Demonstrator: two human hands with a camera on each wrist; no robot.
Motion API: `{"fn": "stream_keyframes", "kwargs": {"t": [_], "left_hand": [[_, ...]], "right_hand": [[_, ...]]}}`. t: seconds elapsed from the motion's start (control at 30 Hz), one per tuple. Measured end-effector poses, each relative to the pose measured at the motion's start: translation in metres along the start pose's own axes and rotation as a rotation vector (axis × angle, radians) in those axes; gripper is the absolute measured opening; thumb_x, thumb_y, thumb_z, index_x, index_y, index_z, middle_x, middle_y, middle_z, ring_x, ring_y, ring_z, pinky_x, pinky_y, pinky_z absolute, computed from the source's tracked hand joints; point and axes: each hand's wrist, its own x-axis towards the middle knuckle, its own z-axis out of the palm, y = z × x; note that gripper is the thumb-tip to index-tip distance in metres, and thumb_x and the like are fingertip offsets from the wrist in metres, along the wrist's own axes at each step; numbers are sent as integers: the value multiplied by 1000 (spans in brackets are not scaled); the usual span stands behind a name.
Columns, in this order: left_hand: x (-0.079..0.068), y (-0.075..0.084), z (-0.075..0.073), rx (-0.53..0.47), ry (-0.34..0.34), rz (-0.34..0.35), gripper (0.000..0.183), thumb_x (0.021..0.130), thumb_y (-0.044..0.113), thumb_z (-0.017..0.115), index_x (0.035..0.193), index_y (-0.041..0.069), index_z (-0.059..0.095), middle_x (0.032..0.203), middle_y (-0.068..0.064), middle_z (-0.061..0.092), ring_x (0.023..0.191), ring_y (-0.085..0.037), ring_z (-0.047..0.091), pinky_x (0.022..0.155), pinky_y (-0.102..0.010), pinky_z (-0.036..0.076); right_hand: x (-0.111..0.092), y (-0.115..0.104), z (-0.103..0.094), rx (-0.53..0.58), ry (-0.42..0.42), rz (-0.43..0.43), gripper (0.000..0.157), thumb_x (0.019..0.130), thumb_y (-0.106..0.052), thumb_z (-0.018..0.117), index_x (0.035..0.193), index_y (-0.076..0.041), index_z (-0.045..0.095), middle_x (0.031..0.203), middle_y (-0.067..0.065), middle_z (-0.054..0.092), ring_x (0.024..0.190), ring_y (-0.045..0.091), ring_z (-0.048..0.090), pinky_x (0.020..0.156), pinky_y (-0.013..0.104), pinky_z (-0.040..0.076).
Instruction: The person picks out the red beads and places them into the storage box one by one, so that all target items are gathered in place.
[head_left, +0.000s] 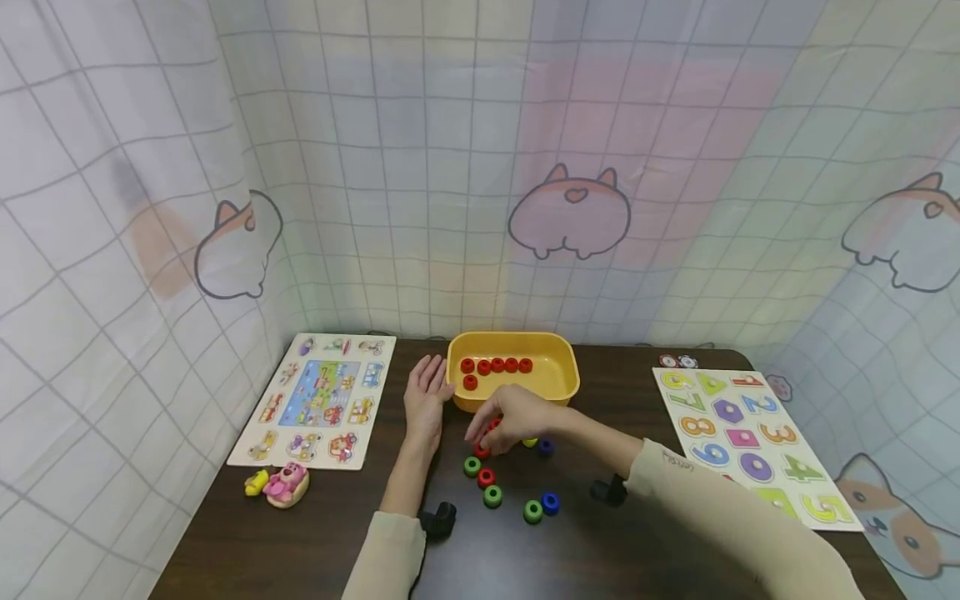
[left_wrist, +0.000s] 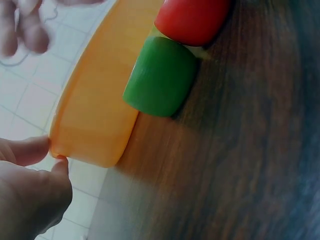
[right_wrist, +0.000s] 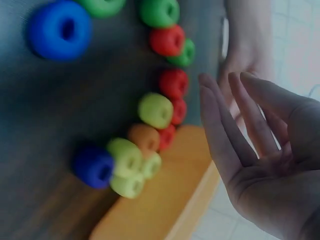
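A yellow plastic box (head_left: 573, 377) stands against the back curtain with several red beads (head_left: 497, 365) inside. My left hand (head_left: 425, 408) lies along the box's left side, fingers straight, thumb at its rim. Just in front of the box, my right hand (head_left: 517, 417) hovers over loose beads, partly hiding them. Its fingers are loosely bent, and the right wrist view shows nothing between them. Below it are a red bead (right_wrist: 173, 83), a yellow bead (right_wrist: 155, 110), an orange bead (right_wrist: 144, 140) and a dark blue bead (right_wrist: 93, 167). The left wrist view shows a green bead (left_wrist: 162, 77) overlapping the box.
Nearer the front lie green beads (head_left: 492, 496) and a blue bead (head_left: 551, 502). A picture puzzle board (head_left: 375, 350) is at left, with a pink toy (head_left: 287, 483) in front. A number puzzle board (head_left: 757, 442) lies at right, with round chips (head_left: 677, 361) behind it.
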Motion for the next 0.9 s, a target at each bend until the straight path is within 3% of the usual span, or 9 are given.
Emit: {"fn": "stream_keyframes", "kwargs": {"t": [0.17,0.37,0.7,0.9], "left_hand": [[-2,4,2,-17,-25,-14,71,87,-24,51,148,8,33,152,-17,37,140,-26,39,112,-37,36],[-8,13,4,-30,-56,-46,71,87,-23,51,149,7,30,153,-17,35,142,-30,34,115,-40,31],[-8,17,3,-32,-61,-38,71,87,-23,52,149,4,29,154,-22,31,143,-33,32,115,-42,30],[-7,20,3,-29,-48,-42,72,87,-23,52,149,5,30,153,-19,34,143,-33,32,115,-44,29]], "right_hand": [[-13,15,19,-33,-57,8,18,83,-3,75,99,-12,79,93,5,75,71,27,72,62,40,61],[-19,27,33,29,-50,7,19,82,-1,76,97,-10,79,92,6,75,69,30,72,62,44,61],[-11,33,39,9,-41,-16,20,82,-3,77,99,-12,78,95,4,75,68,25,73,60,38,61],[-6,38,41,75,-53,5,19,83,-2,75,100,-9,78,94,6,75,69,29,73,61,42,61]]}}
